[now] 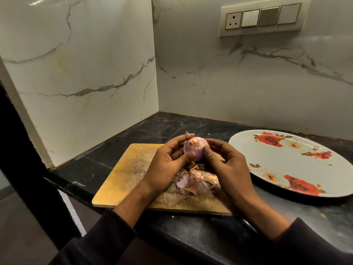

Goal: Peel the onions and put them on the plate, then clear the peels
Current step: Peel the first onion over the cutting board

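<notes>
A purple onion (194,147) with scraps of dry skin on it is held above the wooden cutting board (124,171). My left hand (168,165) grips its left side, fingers curled round it and thumb on its front. From the right, my right hand (227,165) grips the other side with thumb and fingertips. A heap of pink and brown peels (193,181) lies on the board under my hands. The large white plate (282,163) with red roses sits to the right, with no onion on it.
The black counter (91,165) ends in a corner of white marble walls (95,64). A switch panel (261,16) hangs on the back wall. The counter's front edge runs near my sleeves; the board overhangs close to it.
</notes>
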`<move>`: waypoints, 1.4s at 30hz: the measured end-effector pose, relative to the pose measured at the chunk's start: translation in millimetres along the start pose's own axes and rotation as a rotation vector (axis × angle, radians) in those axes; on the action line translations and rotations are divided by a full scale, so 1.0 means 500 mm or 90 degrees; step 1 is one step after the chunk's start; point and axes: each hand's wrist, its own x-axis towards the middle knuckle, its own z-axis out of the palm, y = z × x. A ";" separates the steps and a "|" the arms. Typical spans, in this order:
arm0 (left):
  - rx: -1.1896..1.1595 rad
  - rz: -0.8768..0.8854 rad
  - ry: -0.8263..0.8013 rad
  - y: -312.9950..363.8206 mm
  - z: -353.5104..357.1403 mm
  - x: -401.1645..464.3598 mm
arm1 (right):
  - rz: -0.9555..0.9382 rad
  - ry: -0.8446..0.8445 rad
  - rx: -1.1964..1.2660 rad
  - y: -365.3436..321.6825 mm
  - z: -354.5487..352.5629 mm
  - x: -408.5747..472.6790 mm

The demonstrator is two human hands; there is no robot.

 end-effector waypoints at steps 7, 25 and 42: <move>0.041 0.028 -0.012 -0.003 0.000 0.001 | -0.185 0.084 -0.206 -0.011 -0.009 -0.006; 0.139 0.088 -0.007 -0.012 0.001 0.003 | -0.291 0.087 -0.394 -0.025 0.000 -0.007; 0.039 0.044 0.005 -0.014 0.002 0.001 | -0.297 0.060 -0.298 -0.021 -0.010 -0.004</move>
